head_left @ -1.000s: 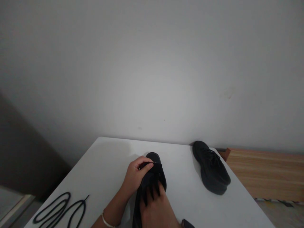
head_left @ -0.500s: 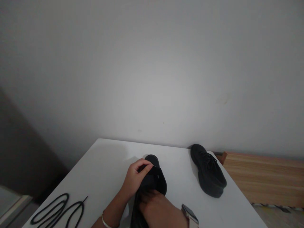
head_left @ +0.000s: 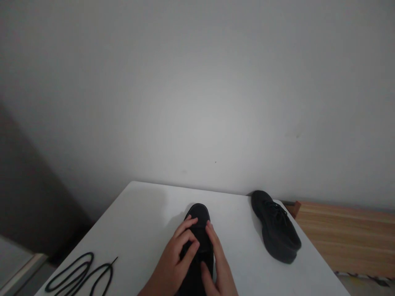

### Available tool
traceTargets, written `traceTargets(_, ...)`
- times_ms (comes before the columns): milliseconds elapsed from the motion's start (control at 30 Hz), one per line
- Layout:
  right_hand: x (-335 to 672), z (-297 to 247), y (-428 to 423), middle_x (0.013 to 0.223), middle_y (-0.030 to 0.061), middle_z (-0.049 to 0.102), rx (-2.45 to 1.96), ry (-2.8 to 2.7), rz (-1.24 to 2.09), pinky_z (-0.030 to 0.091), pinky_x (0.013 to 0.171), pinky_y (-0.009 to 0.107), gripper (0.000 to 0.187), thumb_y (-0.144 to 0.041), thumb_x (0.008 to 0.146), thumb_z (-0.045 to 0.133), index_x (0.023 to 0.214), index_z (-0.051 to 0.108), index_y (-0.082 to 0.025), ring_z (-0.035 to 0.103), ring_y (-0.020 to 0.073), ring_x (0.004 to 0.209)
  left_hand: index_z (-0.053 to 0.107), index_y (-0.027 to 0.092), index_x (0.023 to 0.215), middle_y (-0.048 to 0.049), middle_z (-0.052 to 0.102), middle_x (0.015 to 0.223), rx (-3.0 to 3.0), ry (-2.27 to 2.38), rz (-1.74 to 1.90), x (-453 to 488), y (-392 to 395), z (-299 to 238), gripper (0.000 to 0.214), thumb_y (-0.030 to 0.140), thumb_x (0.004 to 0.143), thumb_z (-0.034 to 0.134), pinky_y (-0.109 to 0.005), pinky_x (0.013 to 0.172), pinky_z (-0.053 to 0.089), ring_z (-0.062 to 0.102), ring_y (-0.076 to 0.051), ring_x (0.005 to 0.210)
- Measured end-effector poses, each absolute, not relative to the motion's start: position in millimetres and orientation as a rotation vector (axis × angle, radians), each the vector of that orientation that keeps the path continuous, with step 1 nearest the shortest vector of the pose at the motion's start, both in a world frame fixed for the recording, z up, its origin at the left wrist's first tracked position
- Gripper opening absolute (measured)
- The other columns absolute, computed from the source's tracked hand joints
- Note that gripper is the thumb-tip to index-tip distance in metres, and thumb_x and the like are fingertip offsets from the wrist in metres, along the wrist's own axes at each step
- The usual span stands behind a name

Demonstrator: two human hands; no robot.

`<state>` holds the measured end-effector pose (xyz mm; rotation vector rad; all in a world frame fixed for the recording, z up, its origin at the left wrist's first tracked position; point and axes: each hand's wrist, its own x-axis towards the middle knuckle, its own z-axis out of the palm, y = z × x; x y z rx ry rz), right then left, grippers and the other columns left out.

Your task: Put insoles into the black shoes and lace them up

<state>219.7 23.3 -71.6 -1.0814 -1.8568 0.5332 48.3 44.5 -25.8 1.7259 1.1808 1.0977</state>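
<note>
Your left hand has dropped its pinch on the tongue and your right hand has left the opening, so both now rest, fingers loosely spread, steadying the black fabric shoe at the white table's near middle.

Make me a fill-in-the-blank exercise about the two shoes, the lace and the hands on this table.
1. The left hand and the right hand both rest on the near shoe, which is ____ in colour.
2. The far shoe lies untouched to the ____ of the hands.
3. The loose lace lies on the table to the hands' ____.
Missing words: black; right; left.
</note>
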Motion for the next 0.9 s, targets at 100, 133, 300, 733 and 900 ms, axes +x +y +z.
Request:
traceTargets(100, 220.9, -71.8, 27.1, 0.168, 0.0045, 0.017, -0.981, -1.952, 0.596, 0.03, 0.12, 0.049, 0.087, 0.004, 0.08, 0.04, 0.158, 0.019, -0.027, 0.019, 0.0241, 0.152, 0.069, 0.023, 0.089, -0.0101, 0.051, 0.151, 1.727, 1.169, 1.078, 52.3, 41.5, -28.0, 0.026, 0.033, 0.098, 0.047, -0.059, 0.12, 0.025, 0.033, -0.033, 0.147)
traceTargets(133, 222.2, -69.4, 28.6, 0.168, 0.0033, 0.016, -0.977, -1.983, 0.623, 0.029, 0.12, 0.05, 0.09, 0.005, 0.077, 0.04, 0.158, 0.02, -0.027, 0.018, 0.024, 0.152, 0.07, 0.023, 0.093, -0.0099, 0.051, 0.151, 1.734, 1.154, 1.078, 53.1, 41.8, -28.6, 0.025, 0.032, 0.098, 0.047, -0.06, 0.121, 0.023, 0.031, -0.033, 0.148)
traceTargets(300, 220.6, -69.7, 34.0, 0.168, 0.0045, 0.005, -1.042, -2.143, 0.675, 0.019, 0.121, 0.06, 0.103, 0.006, 0.065, 0.042, 0.16, 0.011, -0.02, 0.003, 0.0273, 0.154, 0.068, 0.024, 0.106, -0.0098, 0.048, 0.154, 1.768, 1.126, 1.055, 54.9, 45.6, -29.0, 0.026, 0.028, 0.099, 0.044, -0.063, 0.121, 0.017, 0.026, -0.032, 0.15)
traceTargets(733, 256.1, -50.0, 27.3, 0.166, 0.0101, 0.021, -1.066, -2.035, 0.661, 0.03, 0.119, 0.05, 0.071, -0.015, 0.098, 0.049, 0.159, 0.016, -0.028, 0.023, 0.0264, 0.151, 0.053, 0.034, 0.141, -0.0053, 0.048, 0.154, 2.051, 1.619, 0.866, -47.2, 17.3, -44.0, 0.05, 0.043, 0.092, 0.057, -0.053, 0.113, 0.041, 0.046, -0.033, 0.14)
traceTargets(900, 272.0, -45.5, 26.5, 0.158, 0.0124, 0.04, -1.146, -1.997, 0.591, 0.04, 0.115, 0.049, 0.049, -0.021, 0.101, 0.048, 0.149, 0.04, -0.028, 0.038, 0.0272, 0.145, 0.067, 0.016, 0.124, -0.0201, 0.063, 0.137, 2.137, 2.264, 0.699, -143.8, -6.3, -90.3, 0.058, 0.054, 0.079, 0.06, -0.062, 0.106, 0.042, 0.054, -0.045, 0.129)
